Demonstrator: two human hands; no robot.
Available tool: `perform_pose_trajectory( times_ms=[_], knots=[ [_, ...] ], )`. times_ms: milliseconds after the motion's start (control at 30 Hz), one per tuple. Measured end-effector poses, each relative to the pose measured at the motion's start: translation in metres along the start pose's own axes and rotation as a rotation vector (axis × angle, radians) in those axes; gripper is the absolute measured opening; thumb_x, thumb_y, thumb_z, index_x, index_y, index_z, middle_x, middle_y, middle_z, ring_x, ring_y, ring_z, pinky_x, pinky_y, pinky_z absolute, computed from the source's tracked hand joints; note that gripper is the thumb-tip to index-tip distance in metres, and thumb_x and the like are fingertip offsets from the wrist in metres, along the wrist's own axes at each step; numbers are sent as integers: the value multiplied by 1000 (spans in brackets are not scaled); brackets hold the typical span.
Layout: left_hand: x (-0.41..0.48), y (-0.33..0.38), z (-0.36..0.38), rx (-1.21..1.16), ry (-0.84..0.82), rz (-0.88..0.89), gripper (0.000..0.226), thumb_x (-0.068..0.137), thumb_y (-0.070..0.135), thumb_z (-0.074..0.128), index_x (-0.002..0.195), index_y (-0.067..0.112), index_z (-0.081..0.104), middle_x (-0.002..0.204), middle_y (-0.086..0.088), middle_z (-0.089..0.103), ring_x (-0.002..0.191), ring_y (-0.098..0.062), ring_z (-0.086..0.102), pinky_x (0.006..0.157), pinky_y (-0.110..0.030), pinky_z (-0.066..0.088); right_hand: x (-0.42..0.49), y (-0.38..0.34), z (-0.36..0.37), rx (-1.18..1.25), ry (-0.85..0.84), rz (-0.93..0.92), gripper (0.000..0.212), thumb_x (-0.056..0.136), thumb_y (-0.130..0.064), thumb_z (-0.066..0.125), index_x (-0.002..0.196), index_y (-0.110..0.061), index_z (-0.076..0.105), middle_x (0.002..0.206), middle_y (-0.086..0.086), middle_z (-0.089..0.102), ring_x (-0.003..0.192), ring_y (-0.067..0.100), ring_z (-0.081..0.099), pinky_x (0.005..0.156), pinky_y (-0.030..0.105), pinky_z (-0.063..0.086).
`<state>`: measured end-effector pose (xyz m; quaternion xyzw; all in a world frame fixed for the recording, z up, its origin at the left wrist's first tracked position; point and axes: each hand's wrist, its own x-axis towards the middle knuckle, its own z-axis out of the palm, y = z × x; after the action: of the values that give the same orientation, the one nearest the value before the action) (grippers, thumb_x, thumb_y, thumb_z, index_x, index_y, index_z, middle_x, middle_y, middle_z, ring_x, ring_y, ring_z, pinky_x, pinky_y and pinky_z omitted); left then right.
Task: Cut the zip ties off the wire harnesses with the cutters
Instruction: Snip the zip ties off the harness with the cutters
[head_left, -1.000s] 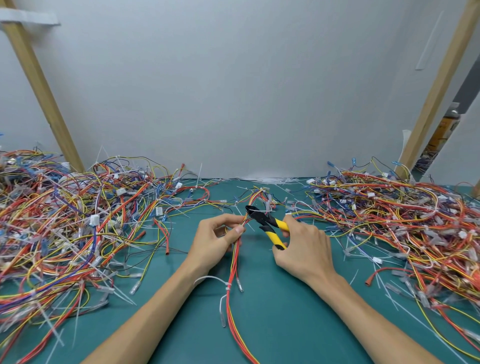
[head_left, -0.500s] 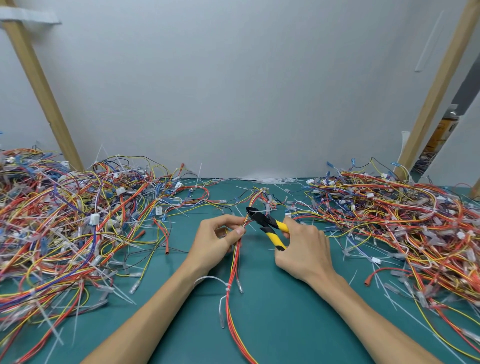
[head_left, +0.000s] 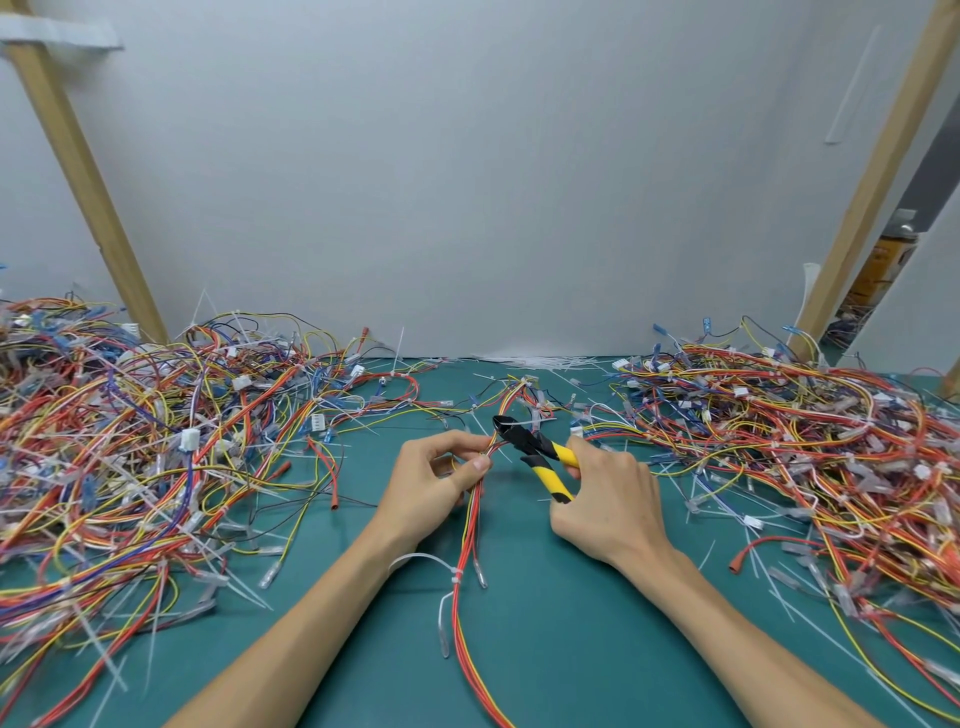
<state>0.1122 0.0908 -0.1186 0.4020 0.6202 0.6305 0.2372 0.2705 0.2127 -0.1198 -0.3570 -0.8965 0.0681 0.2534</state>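
spreading over the teal table (head_left: 545, 649), wire piles (head_left: 156, 457) meet a white wall (head_left: 467, 182).

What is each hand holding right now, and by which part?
The right hand grips the cutters by their yellow handles. The left hand pinches the red and yellow wire harness, just below the cutter head.

cutters (head_left: 524, 441): black nose crept a touch leftward, closer onto the harness (head_left: 469, 527) | right hand (head_left: 610, 501): nudged slightly left with the handles
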Motion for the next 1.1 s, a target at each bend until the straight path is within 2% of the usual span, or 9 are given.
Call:
perform_pose_trajectory(
  times_ms=[133, 333, 500, 733, 1100],
  knots=[
    [0, 0, 0, -4, -4, -4, 14, 88, 3, 67, 92, 15, 73, 76, -2, 60, 60, -14, 58, 48, -17, 41, 0, 0, 0, 3, -4, -2, 26, 62, -28, 65, 77, -24, 44, 63, -16, 43, 66, 25, 46, 54, 31, 28],
    [0, 0, 0, -14, -6, 0, 15, 88, 2, 67, 91, 16, 72, 78, -5, 59, 65, -21, 54, 47, -17, 41, 0, 0, 0, -9, -3, 4, 27, 59, -27, 62, 75, -25, 40, 60, -15, 39, 64, 27, 43, 51, 31, 24],
    [0, 0, 0, -6, -6, 3, 16, 88, 3, 67, 89, 18, 73, 81, -9, 58, 65, -21, 51, 47, -16, 40, 0, 1, 1, -7, -6, 7, 25, 58, -29, 59, 75, -25, 41, 69, -8, 55, 65, 27, 46, 54, 32, 29],
    [1, 0, 0, -2, -8, 7, 17, 88, 3, 68, 88, 19, 73, 77, -3, 61, 64, -19, 54, 48, -17, 41, 0, 0, 0, -3, -10, 4, 25, 59, -28, 62, 76, -23, 43, 63, -12, 45, 64, 26, 47, 53, 30, 29],
    [0, 0, 0, 7, -7, 6, 16, 88, 4, 68, 88, 19, 73, 79, -6, 61, 63, -18, 52, 48, -17, 41, 0, 1, 1, -5, -13, 3, 25, 57, -30, 59, 73, -25, 40, 63, -11, 46, 63, 26, 46, 52, 30, 28]
  ],
)
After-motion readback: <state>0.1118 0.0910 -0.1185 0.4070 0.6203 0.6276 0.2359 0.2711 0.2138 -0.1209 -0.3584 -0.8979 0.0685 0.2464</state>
